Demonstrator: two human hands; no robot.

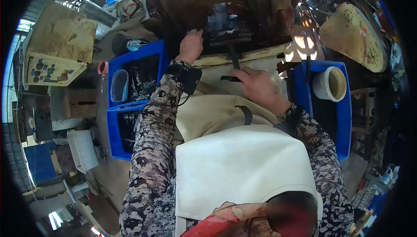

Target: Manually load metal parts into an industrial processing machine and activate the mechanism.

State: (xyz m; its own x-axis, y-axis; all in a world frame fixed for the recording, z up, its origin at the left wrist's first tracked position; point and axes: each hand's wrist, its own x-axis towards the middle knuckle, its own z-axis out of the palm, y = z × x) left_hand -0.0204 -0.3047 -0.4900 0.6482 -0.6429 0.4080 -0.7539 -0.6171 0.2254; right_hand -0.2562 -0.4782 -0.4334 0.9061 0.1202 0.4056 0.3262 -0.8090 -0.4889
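My right hand is closed around a black-handled tool, whose end sticks out to the left of the fist. A narrow dark bar runs from beside these fingers up to a dark, wet metal block in front of me. I cannot tell whether bar and handle are one piece. To the left of the block, my left hand is raised with its fingers curled at the edge of the dark wet area. What it grips, if anything, is hidden.
Two blue bins with dark pieces stand at my left. At my right, a blue crate carries a white tub. A pale apron covers my lap. Brownish cloth or sheeting hangs around the wet block.
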